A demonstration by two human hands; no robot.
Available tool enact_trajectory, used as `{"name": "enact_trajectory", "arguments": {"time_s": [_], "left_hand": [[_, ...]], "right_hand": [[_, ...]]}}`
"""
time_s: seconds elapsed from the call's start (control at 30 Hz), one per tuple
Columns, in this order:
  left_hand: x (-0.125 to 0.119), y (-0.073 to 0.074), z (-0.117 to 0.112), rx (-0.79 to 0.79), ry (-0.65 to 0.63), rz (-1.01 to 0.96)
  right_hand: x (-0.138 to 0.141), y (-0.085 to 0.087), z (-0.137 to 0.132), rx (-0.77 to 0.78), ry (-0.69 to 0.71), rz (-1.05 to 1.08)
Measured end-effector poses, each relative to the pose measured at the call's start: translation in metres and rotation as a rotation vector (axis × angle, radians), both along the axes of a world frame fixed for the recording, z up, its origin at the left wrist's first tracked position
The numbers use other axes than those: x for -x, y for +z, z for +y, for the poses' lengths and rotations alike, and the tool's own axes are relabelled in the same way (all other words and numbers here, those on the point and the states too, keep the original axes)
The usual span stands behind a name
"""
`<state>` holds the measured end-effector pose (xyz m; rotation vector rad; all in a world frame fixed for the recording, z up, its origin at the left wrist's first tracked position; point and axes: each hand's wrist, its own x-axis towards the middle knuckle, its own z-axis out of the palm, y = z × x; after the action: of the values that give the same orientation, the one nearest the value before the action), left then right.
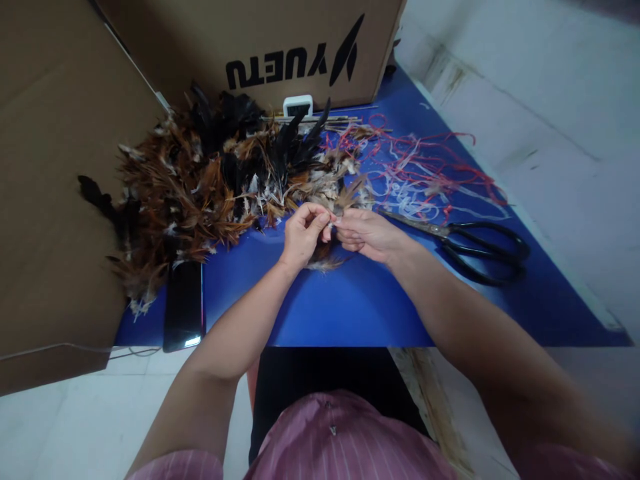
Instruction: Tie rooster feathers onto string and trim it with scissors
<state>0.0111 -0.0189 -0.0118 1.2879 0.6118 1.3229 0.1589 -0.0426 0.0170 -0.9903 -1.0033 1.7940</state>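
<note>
As they meet above the blue table (350, 307), left hand (301, 235) and right hand (367, 235) both pinching one feather bundle (324, 260), feather pile (200, 180) just behind, scissors (470, 243) nearby

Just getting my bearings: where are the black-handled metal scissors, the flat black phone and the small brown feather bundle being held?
Black-handled metal scissors (445, 232), head view, on the pivot.
Flat black phone (183, 307), head view, middle of the screen.
Small brown feather bundle (324, 263), head view, its fanned lower tips.
</note>
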Motion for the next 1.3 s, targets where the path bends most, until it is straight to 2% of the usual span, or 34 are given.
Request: {"name": "enact_trajectory", "arguments": {"time_s": [0.2, 0.3, 0.57, 0.83, 1.03, 1.2, 1.3], "left_hand": [[0.002, -0.003, 0.003, -0.062, -0.002, 0.08], [0.003, -0.003, 0.003, -0.075, 0.001, 0.104], [0.005, -0.001, 0.003, -0.077, -0.049, 0.184], [0.004, -0.003, 0.004, 0.028, -0.082, 0.138], [0.005, -0.001, 0.003, 0.026, -0.117, 0.16], [0.006, -0.002, 0.003, 0.015, -0.125, 0.166], [0.006, -0.003, 0.004, 0.015, -0.129, 0.172]], "right_hand": [[-0.005, 0.005, 0.0, -0.097, 0.027, -0.209], [-0.009, 0.007, -0.001, -0.153, -0.015, -0.342], [-0.019, 0.01, 0.0, -0.424, -0.1, -0.627], [-0.024, 0.01, 0.001, -0.544, -0.187, -0.708], [-0.024, 0.016, -0.004, -0.567, -0.232, -0.727], [-0.024, 0.017, -0.006, -0.56, -0.2, -0.827], [-0.024, 0.016, -0.006, -0.633, -0.169, -0.867]]}}
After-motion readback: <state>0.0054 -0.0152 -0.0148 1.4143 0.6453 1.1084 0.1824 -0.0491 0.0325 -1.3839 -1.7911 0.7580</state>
